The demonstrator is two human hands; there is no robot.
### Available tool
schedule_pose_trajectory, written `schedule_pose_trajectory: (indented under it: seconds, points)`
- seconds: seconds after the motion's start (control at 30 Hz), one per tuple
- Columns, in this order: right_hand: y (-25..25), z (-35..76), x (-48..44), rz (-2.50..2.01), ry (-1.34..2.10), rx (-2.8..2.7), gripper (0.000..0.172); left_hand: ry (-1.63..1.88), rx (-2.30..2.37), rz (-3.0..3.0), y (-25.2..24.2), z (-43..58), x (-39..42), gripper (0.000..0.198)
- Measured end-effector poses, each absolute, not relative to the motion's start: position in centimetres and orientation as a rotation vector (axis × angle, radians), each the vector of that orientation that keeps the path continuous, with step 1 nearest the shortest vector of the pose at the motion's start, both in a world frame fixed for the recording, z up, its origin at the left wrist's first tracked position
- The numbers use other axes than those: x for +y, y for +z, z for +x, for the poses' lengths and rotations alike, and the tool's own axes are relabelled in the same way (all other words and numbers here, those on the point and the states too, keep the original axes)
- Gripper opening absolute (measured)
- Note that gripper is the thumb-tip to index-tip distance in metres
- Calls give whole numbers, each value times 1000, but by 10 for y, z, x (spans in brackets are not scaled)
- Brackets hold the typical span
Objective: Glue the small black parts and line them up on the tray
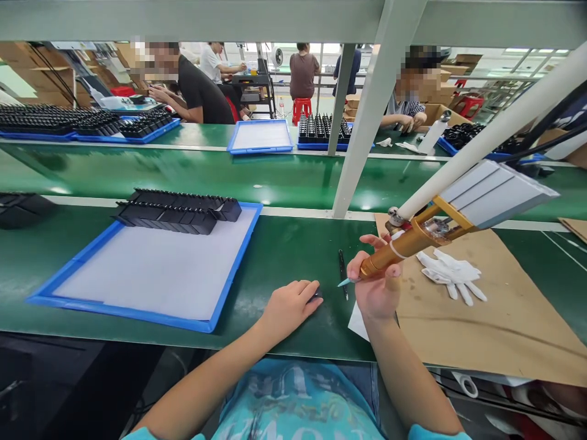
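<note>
My right hand is wrapped round a gold dispensing gun whose pale blue tip points left toward a small black part. My left hand rests on the green table, fingers curled over that small black part. A thin black pen-like tool lies on the table between my hands. The gun hangs from a white tube running up to the right.
A blue tray with a white liner holds two rows of black parts at its far edge. White gloves lie on brown cardboard at right. A green conveyor runs behind; other people work at far benches with more trays.
</note>
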State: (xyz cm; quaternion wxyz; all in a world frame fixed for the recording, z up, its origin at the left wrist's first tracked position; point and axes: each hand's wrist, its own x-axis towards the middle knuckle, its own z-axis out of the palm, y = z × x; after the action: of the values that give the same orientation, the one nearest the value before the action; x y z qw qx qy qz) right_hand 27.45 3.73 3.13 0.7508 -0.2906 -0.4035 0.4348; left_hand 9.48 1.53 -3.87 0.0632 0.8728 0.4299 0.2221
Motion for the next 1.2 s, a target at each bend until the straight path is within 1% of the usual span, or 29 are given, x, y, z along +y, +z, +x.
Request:
schedule_pose_trajectory:
  seconds: [0.1, 0.2, 0.27, 0.37, 0.43, 0.5, 0.57, 0.8, 0.93, 1.0, 1.1, 1.2]
  points:
    - [32, 274, 37, -627, 948, -876, 38, 471, 1300, 2633, -38, 94, 15, 37]
    - [31, 274, 37, -635, 937, -878, 37, 478, 1251, 2471, -39, 92, 16, 39]
    - [30, 273, 37, -638, 929, -884, 37, 600, 1204, 2181, -39, 91, 17, 41]
    - [29, 273, 38, -634, 910, -889, 36, 788, 1041, 1419, -33, 90, 19, 53]
    - [29, 274, 39, -644, 890, -892, 36, 831, 881, 952, -25, 90, 19, 61]
    - [29, 275, 40, -657, 878, -889, 36, 844, 756, 704, -17, 89, 18, 64]
    - [28, 276, 41, -656, 878, -882, 36, 861, 706, 640, -11, 87, 17, 63]
    - [28, 278, 43, -658, 876, -866, 37, 923, 774, 823, -9, 75, 15, 64]
    - [26, 280, 43, -647, 897, -843, 41, 909, 912, 1015, -6, 43, 25, 57]
    - [25, 282, 44, -641, 904, -829, 43, 902, 1117, 1279, -2, 19, 39, 54]
    - [23, 283, 45, -630, 909, -818, 42, 863, 1644, 1895, 6, -23, 74, 53]
    - [22, 282, 46, -621, 908, -816, 42, 620, 2121, 2409, 10, -61, 114, 48]
